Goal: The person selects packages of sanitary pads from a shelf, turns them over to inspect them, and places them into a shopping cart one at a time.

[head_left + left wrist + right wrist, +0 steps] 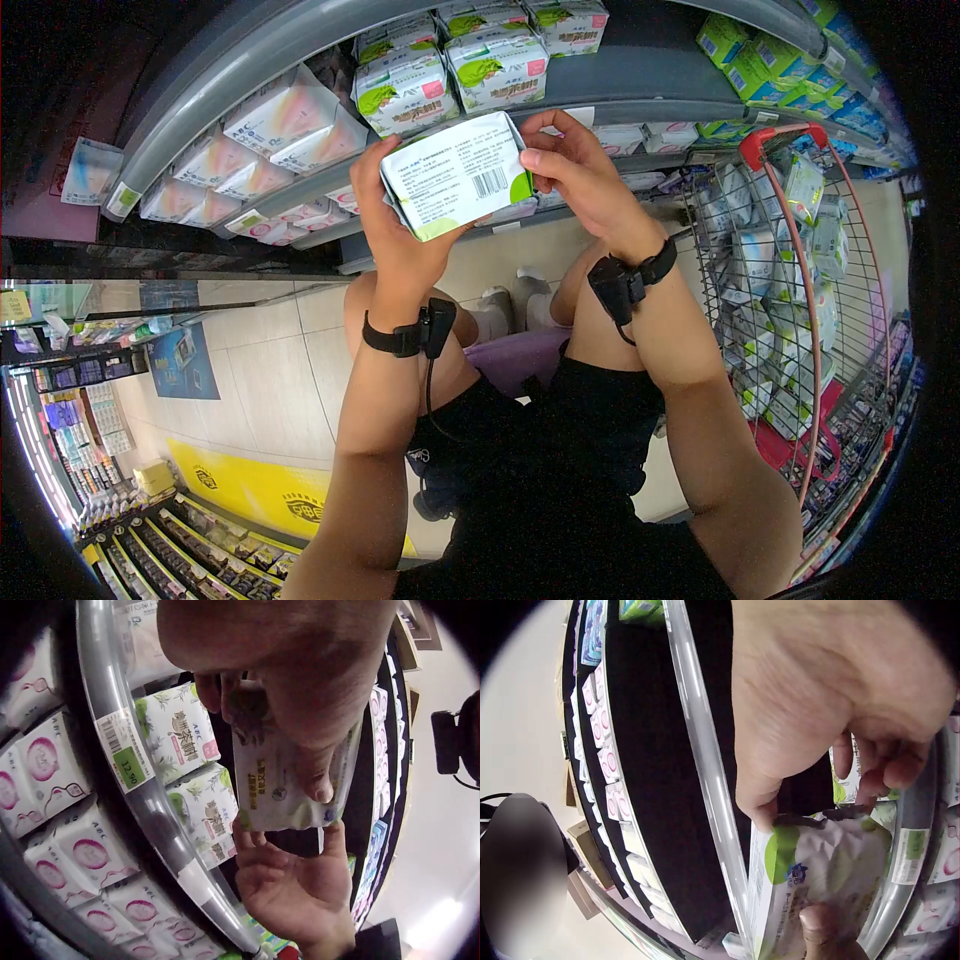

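The left hand (405,245) grips a white-and-green, soft-wrapped rectangular packet (450,178) in front of it; the right hand (592,190) pinches the opposite end, perhaps lightly, so a loosened left grip could let it slip

I see room btwn white packs (497,70) & green packs (765,65), shelf lip (665,112) below; cart (757,150) blocking R side

Black shorts (610,400), black wrist straps (395,338), white socks (492,318)
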Motion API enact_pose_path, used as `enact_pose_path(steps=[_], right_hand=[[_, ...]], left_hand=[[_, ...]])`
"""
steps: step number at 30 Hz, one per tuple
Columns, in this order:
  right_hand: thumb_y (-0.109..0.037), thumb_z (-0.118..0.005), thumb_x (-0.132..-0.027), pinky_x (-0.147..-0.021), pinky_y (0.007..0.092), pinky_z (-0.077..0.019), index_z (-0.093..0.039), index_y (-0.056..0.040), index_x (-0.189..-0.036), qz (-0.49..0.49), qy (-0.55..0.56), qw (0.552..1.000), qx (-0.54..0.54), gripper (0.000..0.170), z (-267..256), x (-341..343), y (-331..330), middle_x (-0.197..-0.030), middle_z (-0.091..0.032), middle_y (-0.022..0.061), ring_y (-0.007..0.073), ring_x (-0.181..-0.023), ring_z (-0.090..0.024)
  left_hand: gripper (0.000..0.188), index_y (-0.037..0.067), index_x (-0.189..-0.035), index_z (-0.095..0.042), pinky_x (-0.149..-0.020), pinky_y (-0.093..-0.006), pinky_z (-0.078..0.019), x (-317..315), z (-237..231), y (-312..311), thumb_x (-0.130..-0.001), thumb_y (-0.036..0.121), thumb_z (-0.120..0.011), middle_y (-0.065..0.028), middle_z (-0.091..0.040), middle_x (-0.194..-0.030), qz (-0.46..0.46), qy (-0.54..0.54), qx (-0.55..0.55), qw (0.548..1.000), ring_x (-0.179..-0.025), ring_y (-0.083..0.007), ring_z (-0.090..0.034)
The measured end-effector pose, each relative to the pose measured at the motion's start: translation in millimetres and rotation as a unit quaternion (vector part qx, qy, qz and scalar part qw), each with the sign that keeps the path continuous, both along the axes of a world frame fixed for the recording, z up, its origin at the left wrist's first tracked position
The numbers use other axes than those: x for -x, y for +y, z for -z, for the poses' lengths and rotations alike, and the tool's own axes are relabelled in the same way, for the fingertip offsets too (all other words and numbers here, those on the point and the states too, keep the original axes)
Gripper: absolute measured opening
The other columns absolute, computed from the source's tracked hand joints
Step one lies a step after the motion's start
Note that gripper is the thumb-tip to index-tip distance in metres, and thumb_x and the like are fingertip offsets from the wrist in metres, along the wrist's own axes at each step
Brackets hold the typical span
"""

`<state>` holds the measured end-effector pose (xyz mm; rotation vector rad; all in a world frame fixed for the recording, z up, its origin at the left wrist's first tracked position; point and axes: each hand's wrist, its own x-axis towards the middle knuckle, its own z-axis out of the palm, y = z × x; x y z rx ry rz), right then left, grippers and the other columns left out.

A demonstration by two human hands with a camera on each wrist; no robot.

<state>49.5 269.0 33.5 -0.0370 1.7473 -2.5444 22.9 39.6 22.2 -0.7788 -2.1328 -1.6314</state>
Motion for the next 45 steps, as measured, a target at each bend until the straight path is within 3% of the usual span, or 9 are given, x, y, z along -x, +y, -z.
enact_pose_path(steps=[11,20,45], right_hand=[[-0.024,-0.079,-0.087,-0.062,0.0233,-0.0387,-0.056,-0.0113,-0.11,0.004,0.008,1.0,0.001,0.035,-0.6,-0.3,-0.2,-0.101,-0.069,0.0018,0.0066,-0.073,-0.05],[-0.028,-0.077,-0.088,-0.06,0.0232,-0.0368,-0.059,-0.0098,-0.108,-0.018,-0.005,0.999,-0.036,0.032,-3.5,-0.6,0.7,-0.086,-0.06,-0.0022,0.0066,-0.071,-0.048],[-0.025,-0.074,-0.09,-0.063,0.0237,-0.0383,-0.058,-0.0084,-0.107,-0.005,0.023,1.0,-0.01,0.029,-1.3,0.4,0.1,-0.093,-0.059,-0.0009,0.0077,-0.073,-0.048]], left_hand=[[0.113,0.005,-0.148,-0.029,-0.105,-0.0379,-0.0478,0.0,-2.9,-1.4,-0.059,0.008,-0.098,-0.0141,-0.049,-0.137,-0.006,0.012,0.019,1.0,-0.126,-0.0247,-0.054],[0.112,0.005,-0.147,-0.032,-0.103,-0.0374,-0.0488,-0.7,-7.5,-0.2,-0.057,0.009,-0.099,-0.0124,-0.05,-0.133,-0.018,0.025,0.035,0.999,-0.123,-0.0243,-0.056],[0.116,0.007,-0.149,-0.027,-0.103,-0.0379,-0.0508,0.2,-2.4,-0.8,-0.057,0.006,-0.098,-0.0137,-0.051,-0.135,0.007,0.002,0.006,1.0,-0.124,-0.0254,-0.057]])
